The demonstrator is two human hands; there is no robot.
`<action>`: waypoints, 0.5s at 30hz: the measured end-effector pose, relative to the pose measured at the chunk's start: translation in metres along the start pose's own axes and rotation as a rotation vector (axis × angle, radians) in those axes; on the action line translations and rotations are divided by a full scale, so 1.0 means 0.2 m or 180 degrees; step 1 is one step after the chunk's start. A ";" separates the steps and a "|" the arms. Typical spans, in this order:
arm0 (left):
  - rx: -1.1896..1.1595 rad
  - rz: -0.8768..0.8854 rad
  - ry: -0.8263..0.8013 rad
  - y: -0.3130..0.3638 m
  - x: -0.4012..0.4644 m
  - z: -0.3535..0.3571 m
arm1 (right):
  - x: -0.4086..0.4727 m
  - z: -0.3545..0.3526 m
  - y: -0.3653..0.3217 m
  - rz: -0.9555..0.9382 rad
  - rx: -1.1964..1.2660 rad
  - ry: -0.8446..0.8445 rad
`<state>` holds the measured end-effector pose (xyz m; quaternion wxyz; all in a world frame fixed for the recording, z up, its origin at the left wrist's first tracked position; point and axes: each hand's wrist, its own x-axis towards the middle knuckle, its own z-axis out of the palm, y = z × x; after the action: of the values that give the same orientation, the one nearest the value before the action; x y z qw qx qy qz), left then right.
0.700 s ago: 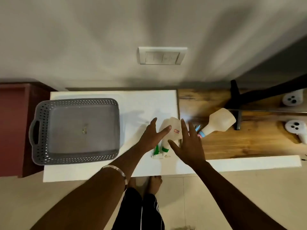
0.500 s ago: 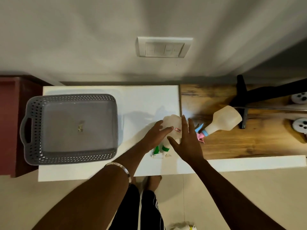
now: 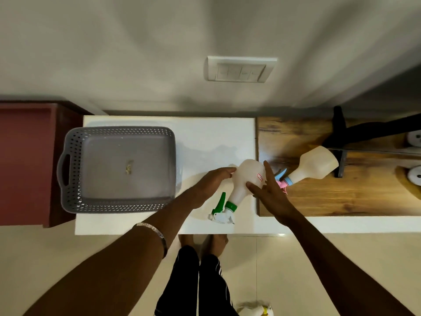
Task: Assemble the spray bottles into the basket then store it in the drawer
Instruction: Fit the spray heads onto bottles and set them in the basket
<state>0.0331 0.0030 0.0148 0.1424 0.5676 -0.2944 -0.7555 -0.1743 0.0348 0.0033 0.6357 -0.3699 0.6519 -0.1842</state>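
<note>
Left hand (image 3: 210,182) and right hand (image 3: 270,190) sit at centre frame, one on either side of the green-trigger spray bottle (image 3: 245,181). Left fingertips touch the bottle's upper left flank. Right fingers spread along its right flank, the thumb pressed on the body near the neck. Both hands cup the bottle between them; whether it is lifted clear of the desk cannot be told. The bottle is tilted, its round base toward upper frame and its green-and-white trigger head (image 3: 222,209) toward lower frame, between the two forearms. A small red label shows on the body beside the right index finger.

A metal bangle (image 3: 152,233) circles the left wrist.

A second spray bottle (image 3: 315,166), with a blue and pink trigger, lies on its side on the wooden part of the desk (image 3: 341,197), just right of the right hand and partly hidden by its fingers.

The grey perforated basket (image 3: 73,169) stands on the white part of the desk at left of frame, well apart from the hands, holding no bottle.

A switch plate (image 3: 240,69) is on the wall at upper centre.
</note>
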 end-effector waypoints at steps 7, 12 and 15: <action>-0.0591 0.0078 -0.0382 0.03 -0.40 -0.20 | -0.25 0.21 -0.23 0.0511 0.1889 -0.0817; -0.1366 0.0175 0.0107 -0.05 -0.62 -0.35 | -0.30 0.52 -0.40 0.0713 0.1829 -0.1140; -0.1441 0.0260 0.0388 -0.07 -0.73 -0.53 | -0.30 0.74 -0.48 0.0786 0.1567 -0.1141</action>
<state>0.1794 0.0633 0.0999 0.3140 0.5534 -0.1310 -0.7603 -0.0127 0.0484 0.0943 0.8283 -0.1499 0.5055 -0.1898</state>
